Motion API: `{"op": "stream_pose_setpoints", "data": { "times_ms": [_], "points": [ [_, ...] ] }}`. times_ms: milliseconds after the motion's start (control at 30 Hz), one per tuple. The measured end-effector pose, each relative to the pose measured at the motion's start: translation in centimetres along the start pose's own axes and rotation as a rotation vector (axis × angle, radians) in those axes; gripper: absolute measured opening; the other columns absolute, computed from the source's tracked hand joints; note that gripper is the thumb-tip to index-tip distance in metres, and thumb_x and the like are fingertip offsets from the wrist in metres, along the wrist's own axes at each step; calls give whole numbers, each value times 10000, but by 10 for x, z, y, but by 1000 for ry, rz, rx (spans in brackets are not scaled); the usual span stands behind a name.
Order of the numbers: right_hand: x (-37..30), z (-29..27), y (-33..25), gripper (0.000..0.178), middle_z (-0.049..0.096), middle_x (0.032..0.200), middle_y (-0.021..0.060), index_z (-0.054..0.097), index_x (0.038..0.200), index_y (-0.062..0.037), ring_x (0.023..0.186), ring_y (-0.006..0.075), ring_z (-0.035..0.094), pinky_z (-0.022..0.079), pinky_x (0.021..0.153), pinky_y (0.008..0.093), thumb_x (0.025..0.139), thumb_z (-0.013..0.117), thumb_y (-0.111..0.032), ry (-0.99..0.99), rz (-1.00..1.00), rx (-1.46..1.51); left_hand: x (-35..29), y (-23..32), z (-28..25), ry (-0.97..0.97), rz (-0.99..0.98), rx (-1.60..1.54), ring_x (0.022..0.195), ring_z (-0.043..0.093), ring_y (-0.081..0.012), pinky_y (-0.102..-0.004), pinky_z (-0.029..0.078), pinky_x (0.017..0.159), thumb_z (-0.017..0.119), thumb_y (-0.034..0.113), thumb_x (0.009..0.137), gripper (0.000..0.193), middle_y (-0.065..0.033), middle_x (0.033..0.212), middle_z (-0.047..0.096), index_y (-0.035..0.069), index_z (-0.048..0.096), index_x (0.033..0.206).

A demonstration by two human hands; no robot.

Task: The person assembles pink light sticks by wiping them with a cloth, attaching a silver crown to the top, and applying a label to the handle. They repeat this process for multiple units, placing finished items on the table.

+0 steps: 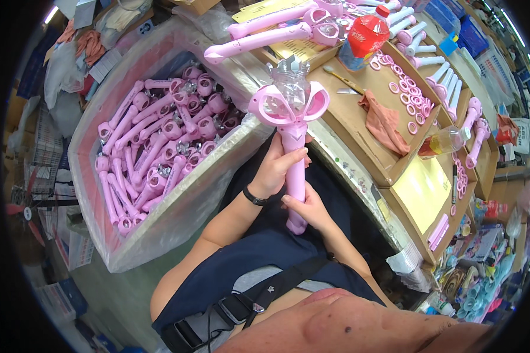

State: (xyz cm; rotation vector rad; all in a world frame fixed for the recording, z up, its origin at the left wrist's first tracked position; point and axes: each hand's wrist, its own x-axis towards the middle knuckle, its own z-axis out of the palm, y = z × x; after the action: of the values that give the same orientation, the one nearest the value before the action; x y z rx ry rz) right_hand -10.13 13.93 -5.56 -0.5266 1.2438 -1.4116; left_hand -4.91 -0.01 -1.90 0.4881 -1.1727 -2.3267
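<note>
A pink toy wand (296, 182) stands upright in front of me, with a clear crown-shaped top and a pink heart-like open frame around a clear centre. My left hand (275, 167) is closed around the upper handle, just below the frame. Lower down, my right hand (309, 207) grips the handle near its bottom end, thumb across the front. Parts of the fingers of both hands are hidden behind the handle.
At left, a large plastic-lined bin (176, 226) holds many pink wands. On the bench at right are cardboard trays (359, 138) with pink rings (411, 97), an orange cloth (383, 125), a red-labelled bottle (366, 36), a brush (343, 80) and more wands (259, 41).
</note>
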Motion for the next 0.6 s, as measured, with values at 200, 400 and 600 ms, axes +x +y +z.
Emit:
{"op": "stream_pose_setpoints", "data": {
  "times_ms": [200,400,600],
  "points": [
    [-8,8,3,377,564,800,24,514,1057,-21,679,95,567,466,597,248,781,721,-174,93,-72,-168,14,16,-6,-185,29,-207,909,618,-214,-343,519,784,437,544,919,635,-154,1132,597,12,436,1266],
    [-15,2,-14,325,559,725,42,513,1037,-20,570,118,564,473,532,261,790,693,-131,-24,40,3,33,31,-11,-72,206,-65,1040,597,-230,-374,505,885,432,602,885,719,-113,1217,550,38,396,1329],
    [-19,-21,-22,345,526,667,59,512,1009,-24,498,146,529,445,466,267,759,712,-150,-339,227,517,35,40,-16,83,381,210,1058,531,-133,-286,475,867,595,215,922,552,-93,1204,514,-12,345,1359]
  ]
}}
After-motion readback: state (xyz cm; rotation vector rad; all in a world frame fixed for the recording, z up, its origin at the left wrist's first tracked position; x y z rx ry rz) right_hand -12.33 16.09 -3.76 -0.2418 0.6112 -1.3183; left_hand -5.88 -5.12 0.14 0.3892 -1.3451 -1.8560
